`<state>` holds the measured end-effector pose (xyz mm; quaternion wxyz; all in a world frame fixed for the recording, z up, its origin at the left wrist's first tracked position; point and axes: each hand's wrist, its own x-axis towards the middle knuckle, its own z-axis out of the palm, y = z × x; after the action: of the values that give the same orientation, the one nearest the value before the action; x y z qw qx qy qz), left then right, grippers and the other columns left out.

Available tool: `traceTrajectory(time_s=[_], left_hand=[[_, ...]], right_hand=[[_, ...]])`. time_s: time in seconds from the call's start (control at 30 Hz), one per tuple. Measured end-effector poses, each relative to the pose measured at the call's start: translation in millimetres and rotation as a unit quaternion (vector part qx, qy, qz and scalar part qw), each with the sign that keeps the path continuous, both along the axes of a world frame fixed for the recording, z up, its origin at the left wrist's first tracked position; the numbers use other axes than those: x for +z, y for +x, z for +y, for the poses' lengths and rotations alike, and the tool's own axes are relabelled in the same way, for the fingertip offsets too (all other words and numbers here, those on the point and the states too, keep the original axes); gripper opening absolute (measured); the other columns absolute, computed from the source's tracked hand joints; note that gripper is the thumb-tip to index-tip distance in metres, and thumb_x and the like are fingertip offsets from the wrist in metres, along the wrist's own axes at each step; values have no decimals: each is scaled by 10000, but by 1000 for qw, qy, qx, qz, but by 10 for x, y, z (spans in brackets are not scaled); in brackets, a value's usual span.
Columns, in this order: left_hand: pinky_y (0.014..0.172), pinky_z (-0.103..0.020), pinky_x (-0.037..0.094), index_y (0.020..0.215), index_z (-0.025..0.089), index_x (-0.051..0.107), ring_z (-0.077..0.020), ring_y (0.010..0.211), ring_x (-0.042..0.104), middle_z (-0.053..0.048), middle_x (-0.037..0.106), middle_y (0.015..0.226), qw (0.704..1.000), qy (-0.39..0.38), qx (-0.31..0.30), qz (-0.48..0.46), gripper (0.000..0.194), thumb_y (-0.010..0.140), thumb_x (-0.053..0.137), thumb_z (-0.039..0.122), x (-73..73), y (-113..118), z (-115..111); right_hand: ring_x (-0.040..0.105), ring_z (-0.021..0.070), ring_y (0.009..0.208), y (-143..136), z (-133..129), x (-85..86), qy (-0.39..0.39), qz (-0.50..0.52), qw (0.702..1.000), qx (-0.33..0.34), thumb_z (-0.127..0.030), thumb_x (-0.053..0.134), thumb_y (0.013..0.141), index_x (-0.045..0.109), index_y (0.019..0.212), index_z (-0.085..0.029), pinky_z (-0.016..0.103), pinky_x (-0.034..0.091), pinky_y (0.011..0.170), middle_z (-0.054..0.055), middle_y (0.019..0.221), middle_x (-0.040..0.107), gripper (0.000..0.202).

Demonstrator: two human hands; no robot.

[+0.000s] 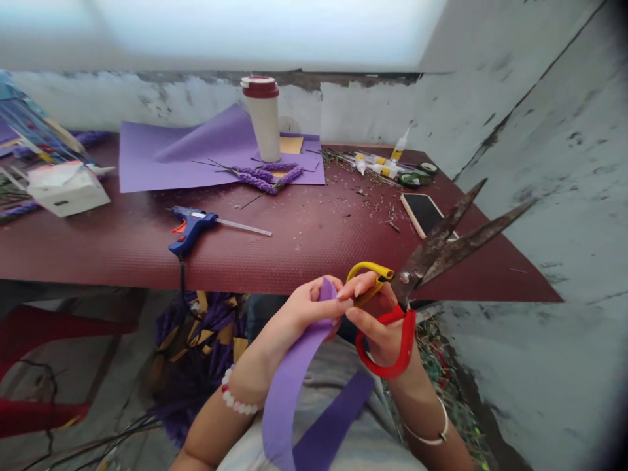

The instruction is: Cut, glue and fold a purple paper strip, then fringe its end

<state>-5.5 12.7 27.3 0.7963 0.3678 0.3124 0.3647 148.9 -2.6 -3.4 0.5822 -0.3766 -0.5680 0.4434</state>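
Observation:
My left hand (316,304) pinches one end of a long purple paper strip (289,386), which droops and folds back over my lap. Through the handles of large scissors (405,278), one yellow and one red, go the fingers of my right hand (380,320). The worn, rusty blades stand apart and point up to the right, away from the strip. The fingertips of both hands meet near the strip's upper end. A blue glue gun (193,229) with a clear glue stick in its back lies on the table to the left.
On the maroon table (314,252) are a lidded cup (262,121), purple sheets (181,147), purple flower stems (265,180), a phone (426,214), small glue bottles (385,169), green tape (428,168) and a white box (69,190). Purple flowers (216,327) are piled below; a wall (554,196) bounds the right.

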Motion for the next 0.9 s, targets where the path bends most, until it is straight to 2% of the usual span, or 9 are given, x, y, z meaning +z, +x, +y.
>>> traceTrajectory(time_s=[0.13, 0.27, 0.47, 0.7, 0.9], left_hand=[[418, -231, 258, 812, 193, 589, -58, 450, 330, 76, 413, 570, 997, -32, -35, -59, 339, 738, 867, 373, -20, 7, 3], [415, -250, 212, 807, 207, 607, -63, 459, 276, 69, 368, 583, 992, -62, -64, -89, 265, 773, 842, 324, -2, 19, 1], [423, -269, 208, 800, 223, 608, -76, 475, 251, 57, 352, 609, 994, -63, -62, -71, 278, 759, 845, 361, -21, 24, 6], [423, -241, 252, 820, 193, 602, -61, 469, 274, 66, 402, 586, 997, -37, -40, -63, 260, 778, 817, 335, -5, 27, -36], [420, -187, 298, 874, 161, 580, -34, 425, 334, 92, 452, 537, 992, -59, -61, -90, 348, 741, 869, 302, -26, 33, -13]], right_hand=[[738, 254, 882, -23, 7, -12, 0, 8, 1000, -14, -441, 720, 870, 539, 913, -275, 448, 607, 863, 34, 896, 742, 249], [743, 249, 866, -28, 15, 2, 14, 6, 999, -35, -372, 660, 911, 513, 899, -276, 436, 604, 847, 29, 871, 742, 176], [735, 252, 859, -58, 23, -2, 6, 30, 999, -18, -381, 673, 900, 485, 885, -282, 439, 612, 826, 19, 845, 720, 213], [708, 217, 903, -30, -2, -17, 28, 51, 998, 0, -298, 737, 910, 570, 915, -280, 423, 566, 934, -3, 897, 720, 168], [671, 201, 843, -31, 9, -44, 44, 122, 992, 11, -314, 751, 926, 627, 908, -271, 380, 535, 845, -12, 826, 659, 133]])
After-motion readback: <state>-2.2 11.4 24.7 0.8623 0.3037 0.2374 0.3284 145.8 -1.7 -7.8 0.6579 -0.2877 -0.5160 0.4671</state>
